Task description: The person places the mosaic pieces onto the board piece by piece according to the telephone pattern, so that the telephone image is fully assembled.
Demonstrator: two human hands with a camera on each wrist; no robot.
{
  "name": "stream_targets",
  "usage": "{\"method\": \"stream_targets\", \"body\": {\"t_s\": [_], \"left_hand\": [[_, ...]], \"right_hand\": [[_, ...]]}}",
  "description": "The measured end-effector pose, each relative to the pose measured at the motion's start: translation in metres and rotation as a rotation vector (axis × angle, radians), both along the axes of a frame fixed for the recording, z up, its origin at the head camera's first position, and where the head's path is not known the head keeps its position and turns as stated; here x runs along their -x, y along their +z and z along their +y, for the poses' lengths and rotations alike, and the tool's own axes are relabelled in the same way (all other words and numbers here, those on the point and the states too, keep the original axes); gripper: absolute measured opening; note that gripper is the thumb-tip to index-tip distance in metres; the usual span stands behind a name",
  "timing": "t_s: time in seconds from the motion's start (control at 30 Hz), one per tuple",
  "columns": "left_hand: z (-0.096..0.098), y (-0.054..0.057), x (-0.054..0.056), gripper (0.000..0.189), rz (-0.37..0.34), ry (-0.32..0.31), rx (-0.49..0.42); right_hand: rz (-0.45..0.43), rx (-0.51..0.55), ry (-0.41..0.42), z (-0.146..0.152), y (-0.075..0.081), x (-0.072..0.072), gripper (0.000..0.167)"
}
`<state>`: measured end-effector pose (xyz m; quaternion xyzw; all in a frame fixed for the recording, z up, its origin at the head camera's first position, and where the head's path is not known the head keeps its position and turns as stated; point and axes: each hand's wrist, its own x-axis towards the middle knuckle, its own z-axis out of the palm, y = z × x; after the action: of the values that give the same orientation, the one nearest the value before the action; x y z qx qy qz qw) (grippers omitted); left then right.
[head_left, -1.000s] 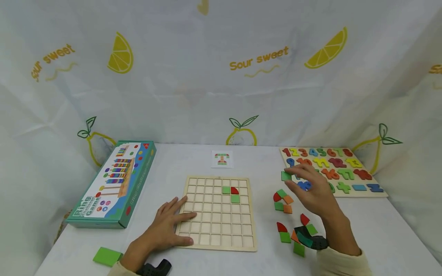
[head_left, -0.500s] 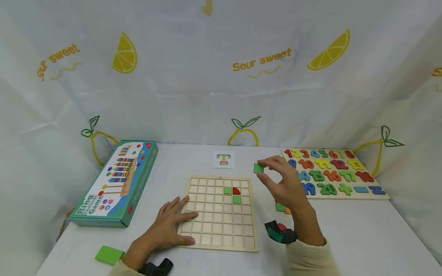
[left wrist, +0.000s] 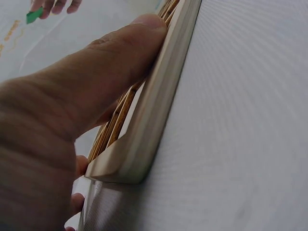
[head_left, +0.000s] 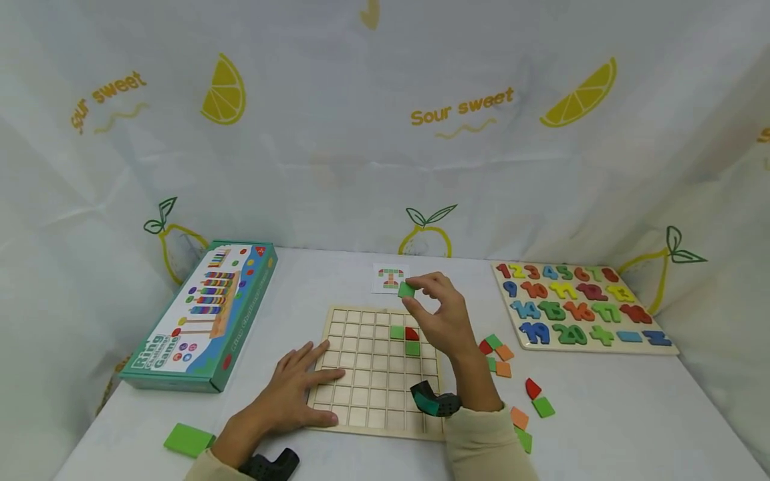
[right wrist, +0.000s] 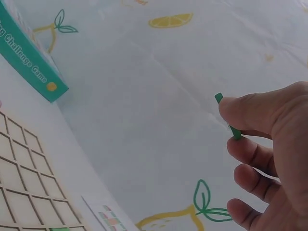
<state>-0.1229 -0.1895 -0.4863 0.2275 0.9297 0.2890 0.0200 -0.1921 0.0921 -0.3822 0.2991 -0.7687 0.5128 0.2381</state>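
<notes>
My right hand [head_left: 442, 317] pinches a green square tile [head_left: 406, 289] between thumb and fingers, held above the far edge of the wooden grid board [head_left: 361, 381]. In the right wrist view the green tile [right wrist: 235, 132] shows edge-on at the fingertips. On the board lie two green squares [head_left: 397, 332] and a red quarter-circle tile [head_left: 412, 334]. My left hand [head_left: 295, 391] rests with spread fingers on the board's left side. The left wrist view shows that thumb [left wrist: 120, 53] lying over the frame's edge. Behind the board, a card [head_left: 385, 277] printed with a coloured tile pattern is partly covered by the held tile.
Loose red, green and orange tiles [head_left: 504, 352] lie to the right of the board, some hidden by the right arm. A number puzzle board [head_left: 592, 307] stands at the back right. On the left are a green game box [head_left: 198, 314] and a green block [head_left: 189, 440].
My right hand has carried the green tile leftward from beside the number puzzle to over the grid board's far edge. The left hand stays in place on the board.
</notes>
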Motion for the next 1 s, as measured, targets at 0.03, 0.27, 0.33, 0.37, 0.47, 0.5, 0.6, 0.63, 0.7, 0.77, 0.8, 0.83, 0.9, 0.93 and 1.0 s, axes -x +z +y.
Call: {"method": "stream_targets", "body": {"t_s": [0.03, 0.27, 0.33, 0.37, 0.47, 0.5, 0.6, 0.63, 0.7, 0.77, 0.8, 0.83, 0.9, 0.93, 1.0], "left_hand": [[0.0, 0.0, 0.0, 0.076, -0.001, 0.0, 0.001], [-0.001, 0.003, 0.002, 0.075, 0.011, -0.002, 0.008], [0.0, 0.004, 0.003, 0.075, 0.014, -0.004, 0.009], [0.0, 0.005, 0.003, 0.076, 0.014, -0.004, 0.009], [0.001, 0.005, 0.003, 0.076, 0.007, 0.0, 0.013], [0.001, 0.005, 0.002, 0.077, 0.004, 0.004, 0.016], [0.001, 0.004, 0.001, 0.077, 0.0, 0.011, 0.017], [0.001, 0.003, 0.001, 0.077, 0.004, 0.01, 0.015], [0.001, 0.002, 0.001, 0.077, 0.013, 0.007, 0.01], [0.0, 0.002, 0.0, 0.077, 0.021, 0.001, 0.005], [0.0, 0.001, 0.0, 0.077, 0.023, -0.001, 0.002], [0.0, 0.001, 0.0, 0.076, 0.024, -0.003, 0.002], [0.0, 0.001, 0.0, 0.077, 0.019, -0.002, 0.002], [0.0, 0.001, 0.0, 0.077, 0.015, -0.001, 0.003], [0.0, 0.0, 0.0, 0.077, 0.008, -0.001, 0.006]], "right_hand": [[-0.006, 0.0, 0.001, -0.001, -0.007, 0.005, 0.028], [-0.091, -0.042, 0.01, -0.011, -0.04, 0.023, 0.027], [-0.134, -0.057, 0.012, -0.013, -0.047, 0.024, 0.026], [-0.161, -0.066, 0.011, -0.014, -0.051, 0.026, 0.026], [-0.218, -0.111, -0.007, -0.017, -0.061, 0.028, 0.024], [-0.235, -0.123, -0.011, -0.018, -0.064, 0.029, 0.024], [-0.262, -0.166, -0.017, -0.019, -0.073, 0.031, 0.022], [-0.267, -0.18, -0.017, -0.02, -0.075, 0.031, 0.021], [-0.276, -0.204, -0.015, -0.021, -0.079, 0.032, 0.021], [-0.283, -0.228, -0.012, -0.021, -0.082, 0.033, 0.02], [-0.289, -0.24, -0.012, -0.022, -0.084, 0.033, 0.02], [-0.286, -0.259, -0.013, -0.022, -0.086, 0.033, 0.02], [-0.288, -0.291, -0.017, -0.022, -0.089, 0.034, 0.02], [-0.291, -0.303, -0.018, -0.022, -0.09, 0.034, 0.021], [-0.297, -0.334, -0.028, -0.023, -0.093, 0.034, 0.021]]}}
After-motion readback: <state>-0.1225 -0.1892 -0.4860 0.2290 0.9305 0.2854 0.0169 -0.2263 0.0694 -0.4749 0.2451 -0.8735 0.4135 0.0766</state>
